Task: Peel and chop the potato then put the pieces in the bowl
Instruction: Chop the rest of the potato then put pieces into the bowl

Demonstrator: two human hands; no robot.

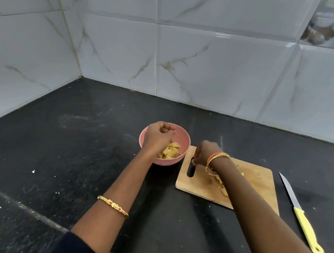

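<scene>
Left hand (157, 136) hovers over the pink bowl (183, 138), fingers curled loosely, nothing visibly held; chopped potato pieces (170, 153) lie directly beneath. Right hand (205, 154), fingers bent down onto the cutting board (258, 179), pinches something small. Remaining pieces (222, 189) lie under that forearm, nearer the right hand. Knife (298, 212) lies on the table, far right.

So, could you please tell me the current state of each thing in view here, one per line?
Pink bowl: upright, holding potato pieces.
Cutting board: flat on the counter, a few potato bits on it.
Knife: lying on the counter right of the board, untouched.
Left hand: over the bowl, fingers curled.
Right hand: fingertips down at the board's handle slot; any hold unclear.
</scene>
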